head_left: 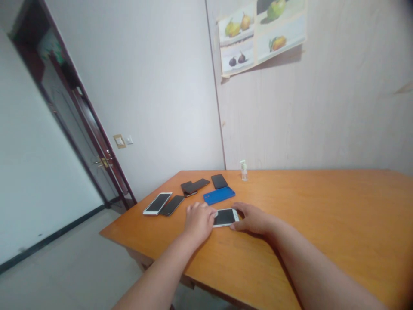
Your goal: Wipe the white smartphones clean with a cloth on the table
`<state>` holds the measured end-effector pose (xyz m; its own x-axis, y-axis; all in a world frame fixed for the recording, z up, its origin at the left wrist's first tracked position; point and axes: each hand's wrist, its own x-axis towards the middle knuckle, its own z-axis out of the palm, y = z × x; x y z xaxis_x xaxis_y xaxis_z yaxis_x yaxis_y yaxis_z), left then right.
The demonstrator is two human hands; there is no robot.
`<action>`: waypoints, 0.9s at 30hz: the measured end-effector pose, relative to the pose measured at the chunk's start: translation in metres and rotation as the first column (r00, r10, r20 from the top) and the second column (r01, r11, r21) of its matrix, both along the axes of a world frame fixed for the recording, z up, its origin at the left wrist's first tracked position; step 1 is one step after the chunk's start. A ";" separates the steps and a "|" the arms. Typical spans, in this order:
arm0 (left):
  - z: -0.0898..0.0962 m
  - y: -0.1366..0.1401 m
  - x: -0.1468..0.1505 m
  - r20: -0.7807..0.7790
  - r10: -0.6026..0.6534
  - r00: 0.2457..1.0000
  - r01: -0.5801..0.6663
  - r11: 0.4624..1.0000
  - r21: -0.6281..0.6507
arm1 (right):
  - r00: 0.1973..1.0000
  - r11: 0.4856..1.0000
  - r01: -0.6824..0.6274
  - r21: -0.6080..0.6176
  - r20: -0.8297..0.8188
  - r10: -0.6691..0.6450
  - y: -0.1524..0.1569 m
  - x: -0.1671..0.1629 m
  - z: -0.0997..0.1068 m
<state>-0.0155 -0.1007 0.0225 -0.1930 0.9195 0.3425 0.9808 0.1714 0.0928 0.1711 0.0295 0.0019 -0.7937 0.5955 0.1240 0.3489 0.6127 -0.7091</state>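
Note:
A white smartphone (225, 218) with a dark screen lies face up on the wooden table. My right hand (253, 218) grips its right end, thumb on the near edge and fingers on the far edge. At the left end, my left hand (199, 221) is closed, fingers curled, with its thumb side against the phone. A small pale patch shows by that thumb; I cannot make out whether it is a held thing. Just beyond the phone lies a blue phone case (219, 196).
Past the case is a black phone (219, 181). Two dark phones overlap (197, 186) to its left. Further left lie a large white phone (158, 203) and a dark phone (172, 206). A small pump bottle (244, 171) stands near the wall. The table's left edge (138, 206) slants toward me.

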 end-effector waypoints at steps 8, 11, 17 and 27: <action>0.003 0.002 -0.022 0.006 0.075 0.997 -0.075 0.996 -0.039 | 1.000 0.999 0.024 -0.037 0.008 -0.023 -0.004 0.001 0.005; -0.001 0.019 -0.002 0.021 0.005 1.000 -0.004 0.999 -0.034 | 1.000 0.999 0.024 -0.029 0.012 -0.023 -0.003 0.001 0.003; -0.004 0.038 0.039 0.035 -0.170 0.985 0.171 0.985 -0.029 | 0.999 1.000 -0.024 -0.007 -0.044 0.023 0.000 -0.002 -0.001; 0.001 -0.003 0.013 0.078 -0.188 0.979 0.188 0.982 0.009 | 1.000 0.999 0.023 -0.028 0.014 -0.023 0.000 -0.001 0.002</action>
<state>-0.0025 -0.1032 0.0237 -0.0428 0.9414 0.3344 0.9852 -0.0157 0.1705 0.1701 0.0293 0.0039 -0.7814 0.6167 0.0958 0.3727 0.5841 -0.7211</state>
